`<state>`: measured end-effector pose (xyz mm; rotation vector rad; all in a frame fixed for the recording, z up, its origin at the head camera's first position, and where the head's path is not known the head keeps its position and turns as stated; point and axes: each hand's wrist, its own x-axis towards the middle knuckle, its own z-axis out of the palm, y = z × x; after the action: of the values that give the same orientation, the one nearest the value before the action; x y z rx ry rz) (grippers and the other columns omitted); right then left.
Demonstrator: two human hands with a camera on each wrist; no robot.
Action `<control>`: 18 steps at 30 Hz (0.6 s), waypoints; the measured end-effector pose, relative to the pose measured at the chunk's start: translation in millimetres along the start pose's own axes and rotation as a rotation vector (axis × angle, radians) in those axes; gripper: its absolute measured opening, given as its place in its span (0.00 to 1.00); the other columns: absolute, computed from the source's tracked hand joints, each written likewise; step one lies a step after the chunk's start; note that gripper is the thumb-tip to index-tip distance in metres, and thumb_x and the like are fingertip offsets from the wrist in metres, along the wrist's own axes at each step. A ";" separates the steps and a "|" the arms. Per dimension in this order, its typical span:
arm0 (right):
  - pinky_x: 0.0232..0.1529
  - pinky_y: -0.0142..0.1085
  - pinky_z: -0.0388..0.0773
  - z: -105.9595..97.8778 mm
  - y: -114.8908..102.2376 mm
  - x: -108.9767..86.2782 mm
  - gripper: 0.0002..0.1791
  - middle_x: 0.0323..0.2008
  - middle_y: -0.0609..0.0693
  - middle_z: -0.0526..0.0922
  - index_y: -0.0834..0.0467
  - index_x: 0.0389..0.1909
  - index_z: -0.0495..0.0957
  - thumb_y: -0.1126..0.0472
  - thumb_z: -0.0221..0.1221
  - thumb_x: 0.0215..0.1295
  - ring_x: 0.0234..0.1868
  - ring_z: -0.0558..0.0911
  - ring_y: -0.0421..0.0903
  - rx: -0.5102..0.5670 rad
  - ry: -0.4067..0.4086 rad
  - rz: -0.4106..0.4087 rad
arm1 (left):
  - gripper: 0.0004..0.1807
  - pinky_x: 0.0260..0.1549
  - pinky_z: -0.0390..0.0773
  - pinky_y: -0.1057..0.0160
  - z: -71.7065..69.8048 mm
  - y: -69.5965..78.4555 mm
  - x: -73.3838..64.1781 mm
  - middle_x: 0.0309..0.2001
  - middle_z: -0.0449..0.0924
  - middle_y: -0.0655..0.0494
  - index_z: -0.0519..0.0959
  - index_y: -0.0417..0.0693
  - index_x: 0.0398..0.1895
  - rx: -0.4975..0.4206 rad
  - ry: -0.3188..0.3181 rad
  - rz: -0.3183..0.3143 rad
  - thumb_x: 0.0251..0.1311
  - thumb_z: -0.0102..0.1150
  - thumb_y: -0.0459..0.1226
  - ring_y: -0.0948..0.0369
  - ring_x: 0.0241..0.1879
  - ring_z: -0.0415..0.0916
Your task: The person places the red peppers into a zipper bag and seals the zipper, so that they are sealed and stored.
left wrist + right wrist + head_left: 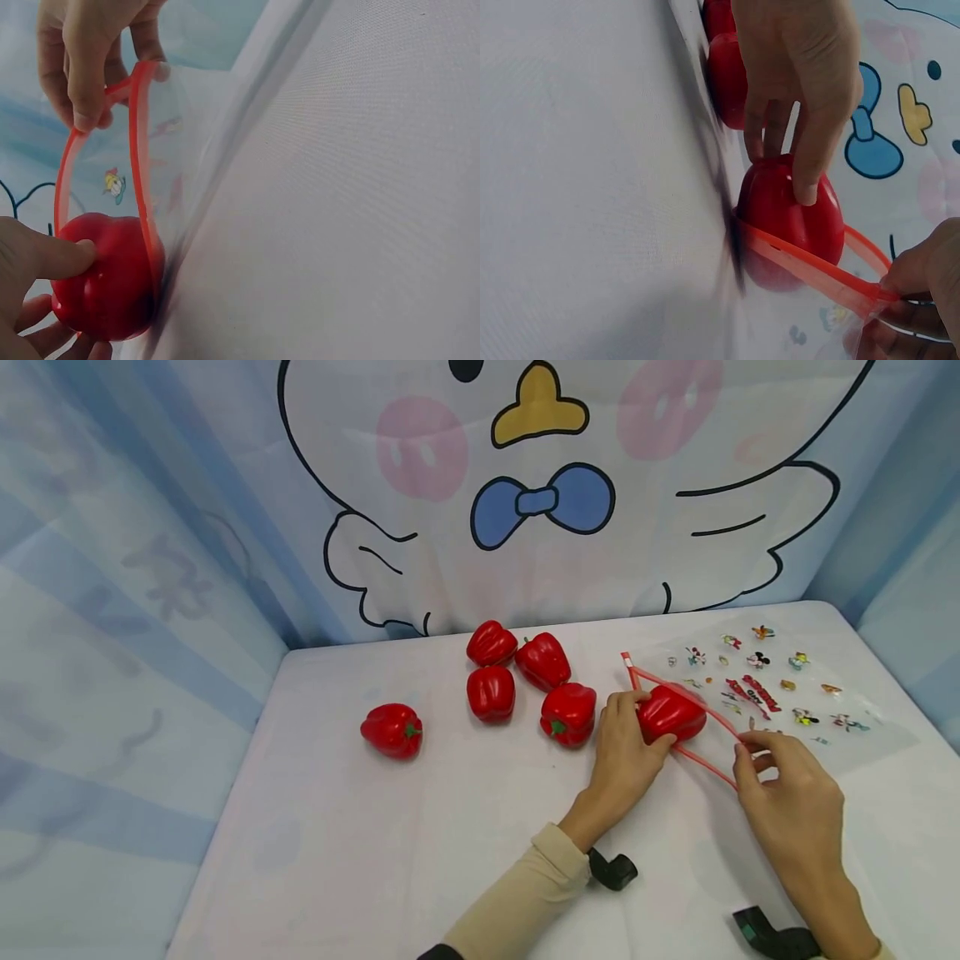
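Note:
My left hand (624,752) grips a red bell pepper (670,713), thumb on the near side. The pepper sits partly inside the mouth of a clear plastic bag (888,737) with a red edge strip and cartoon prints. My right hand (795,806) pinches that red edge at the near right, and the mouth gapes around the pepper. In the right wrist view the red strip (810,262) crosses the pepper (787,195), whose lower part shows through the film. The left wrist view shows the right fingers (86,97) holding the strip above the pepper (112,292).
Several more red peppers stand left of the left hand, the closest being one with a green stem (570,717). Another pepper (392,731) lies apart farther left. The white table (360,852) ends at the back against a printed curtain (540,577).

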<state>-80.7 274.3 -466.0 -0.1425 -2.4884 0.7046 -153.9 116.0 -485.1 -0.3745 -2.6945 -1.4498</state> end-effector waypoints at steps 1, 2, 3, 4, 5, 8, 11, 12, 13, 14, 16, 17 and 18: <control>0.34 0.06 0.55 0.1 0.0 -0.3 0.15 0.43 0.66 0.86 0.67 0.50 0.83 0.69 0.69 0.63 0.35 0.83 0.59 0.000 0.002 -0.002 | 0.34 0.56 0.81 0.69 0.6 -0.7 0.2 0.63 0.74 0.55 0.68 0.47 0.67 -0.018 0.012 -0.002 0.60 0.75 0.39 0.63 0.63 0.71; 0.34 0.07 0.55 0.0 0.0 -0.4 0.15 0.44 0.66 0.86 0.67 0.50 0.83 0.70 0.69 0.63 0.35 0.83 0.60 0.000 0.004 -0.003 | 0.33 0.56 0.81 0.69 1.3 -1.4 0.4 0.63 0.75 0.55 0.69 0.47 0.66 -0.030 0.025 -0.003 0.60 0.75 0.39 0.63 0.62 0.72; 0.34 0.07 0.55 -0.1 -0.1 -0.6 0.15 0.44 0.67 0.86 0.67 0.51 0.83 0.70 0.69 0.63 0.35 0.83 0.60 -0.001 0.006 -0.005 | 0.33 0.56 0.80 0.69 2.0 -1.8 0.8 0.62 0.76 0.54 0.69 0.47 0.65 -0.044 0.037 0.001 0.60 0.75 0.39 0.63 0.62 0.73; 0.34 0.07 0.55 -0.4 -0.2 -0.7 0.15 0.43 0.66 0.86 0.67 0.51 0.83 0.70 0.69 0.63 0.35 0.83 0.59 -0.003 0.008 -0.007 | 0.32 0.56 0.80 0.69 3.0 -2.0 1.3 0.62 0.76 0.54 0.70 0.47 0.65 -0.053 0.050 0.006 0.61 0.75 0.39 0.63 0.61 0.73; 0.34 0.07 0.55 -0.8 -0.1 -0.7 0.15 0.43 0.67 0.86 0.67 0.50 0.83 0.70 0.69 0.62 0.35 0.83 0.59 -0.004 0.009 -0.009 | 0.31 0.56 0.80 0.70 3.9 -2.1 1.9 0.61 0.77 0.54 0.71 0.47 0.64 -0.062 0.064 0.011 0.61 0.75 0.39 0.63 0.61 0.74; 0.33 0.08 0.56 -1.6 0.1 -0.5 0.15 0.43 0.67 0.86 0.68 0.50 0.83 0.71 0.69 0.62 0.35 0.83 0.59 0.001 0.013 -0.015 | 0.30 0.55 0.79 0.71 7.3 -1.9 4.4 0.60 0.79 0.55 0.72 0.47 0.63 -0.086 0.093 0.025 0.60 0.75 0.39 0.63 0.59 0.75; 0.33 0.08 0.57 -1.8 0.5 -0.2 0.15 0.43 0.66 0.87 0.67 0.50 0.83 0.70 0.69 0.62 0.35 0.83 0.59 0.007 0.018 -0.018 | 0.30 0.55 0.78 0.71 10.3 -0.9 7.6 0.60 0.80 0.56 0.73 0.48 0.63 -0.098 0.111 0.028 0.60 0.75 0.39 0.64 0.59 0.75; 0.33 0.08 0.57 -1.7 0.5 -0.1 0.15 0.43 0.66 0.87 0.67 0.50 0.83 0.70 0.69 0.62 0.35 0.83 0.59 0.009 0.018 -0.018 | 0.30 0.56 0.78 0.71 11.3 -0.5 8.7 0.60 0.80 0.56 0.73 0.48 0.63 -0.103 0.112 0.026 0.61 0.75 0.39 0.64 0.59 0.75; 0.33 0.07 0.57 -1.8 0.4 -0.1 0.15 0.43 0.66 0.87 0.67 0.50 0.83 0.70 0.69 0.62 0.35 0.83 0.59 0.011 0.018 -0.017 | 0.30 0.56 0.78 0.71 12.0 -0.1 9.6 0.60 0.81 0.56 0.73 0.48 0.64 -0.105 0.114 0.020 0.61 0.75 0.39 0.65 0.59 0.75; 0.34 0.07 0.56 -1.8 0.2 -0.3 0.15 0.43 0.66 0.86 0.67 0.50 0.83 0.70 0.69 0.62 0.35 0.83 0.59 0.012 0.016 -0.014 | 0.30 0.56 0.77 0.72 12.9 0.3 10.5 0.59 0.81 0.57 0.74 0.48 0.64 -0.112 0.117 0.013 0.61 0.75 0.39 0.65 0.58 0.75; 0.34 0.06 0.56 -1.7 -0.2 -0.6 0.16 0.43 0.66 0.86 0.67 0.51 0.83 0.69 0.69 0.62 0.35 0.83 0.59 0.014 0.012 -0.010 | 0.30 0.55 0.77 0.72 15.1 0.9 11.9 0.59 0.81 0.57 0.74 0.50 0.64 -0.128 0.124 -0.005 0.61 0.75 0.39 0.66 0.57 0.74; 0.35 0.06 0.56 -1.7 -0.4 -0.8 0.16 0.43 0.66 0.86 0.67 0.51 0.83 0.69 0.70 0.62 0.35 0.83 0.59 0.015 0.009 -0.008 | 0.30 0.54 0.77 0.73 16.4 1.0 12.3 0.59 0.81 0.57 0.74 0.50 0.64 -0.133 0.128 -0.011 0.61 0.75 0.39 0.67 0.57 0.74; 0.34 0.06 0.56 -1.6 -0.5 -1.0 0.16 0.43 0.66 0.86 0.67 0.51 0.83 0.69 0.70 0.63 0.35 0.83 0.59 0.014 0.007 -0.008 | 0.30 0.53 0.77 0.73 17.7 1.2 12.8 0.59 0.81 0.58 0.74 0.50 0.64 -0.143 0.132 -0.017 0.61 0.75 0.39 0.67 0.56 0.74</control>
<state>-79.1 274.3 -465.0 -0.1302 -2.4750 0.7175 -164.9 133.7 -491.9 -0.2534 -2.5069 -1.6157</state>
